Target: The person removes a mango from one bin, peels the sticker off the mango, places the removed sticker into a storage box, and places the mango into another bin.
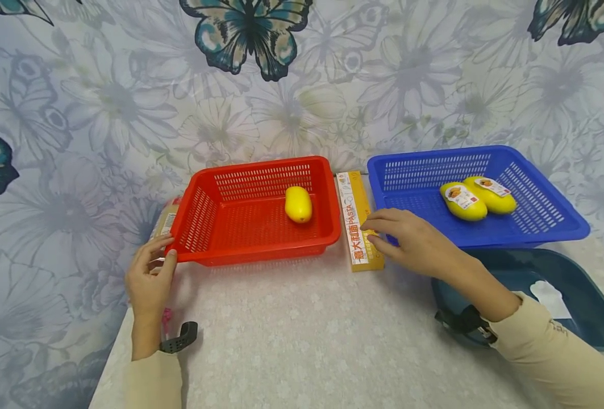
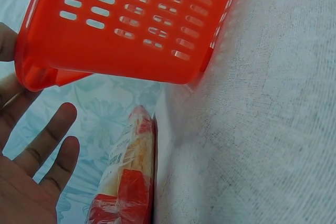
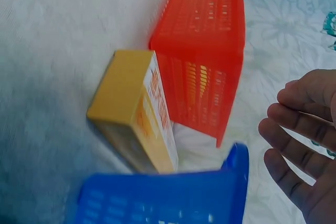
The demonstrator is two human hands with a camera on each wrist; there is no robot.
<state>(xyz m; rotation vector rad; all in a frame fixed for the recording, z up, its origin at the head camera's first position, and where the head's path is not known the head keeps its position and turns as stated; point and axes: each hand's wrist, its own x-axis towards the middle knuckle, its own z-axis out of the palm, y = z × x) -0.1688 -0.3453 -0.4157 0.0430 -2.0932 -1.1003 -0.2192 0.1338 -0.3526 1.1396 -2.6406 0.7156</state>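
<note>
My left hand [image 1: 148,287] pinches the near left corner of the red plastic basket [image 1: 245,236], with the thumb on one side of the rim and fingers on the other. In the left wrist view the remaining fingers [image 2: 47,142] spread free of the basket. One yellow, mango-like fruit [image 1: 299,205] lies in the basket's right half. Over the yellow and white pasta box [image 1: 352,218] hovers my right hand [image 1: 409,241], its fingers loosely bent and holding nothing. The right wrist view has those fingers [image 3: 294,153] apart from the box and both baskets.
To the right of the pasta box stands a blue basket [image 1: 409,218] holding two labelled yellow fruits [image 1: 478,199]. A dark teal tub [image 1: 506,270] with a white piece [image 1: 551,298] inside sits in front of it. Left of the red basket lies a plastic-wrapped package [image 2: 131,169], partly hidden in the head view.
</note>
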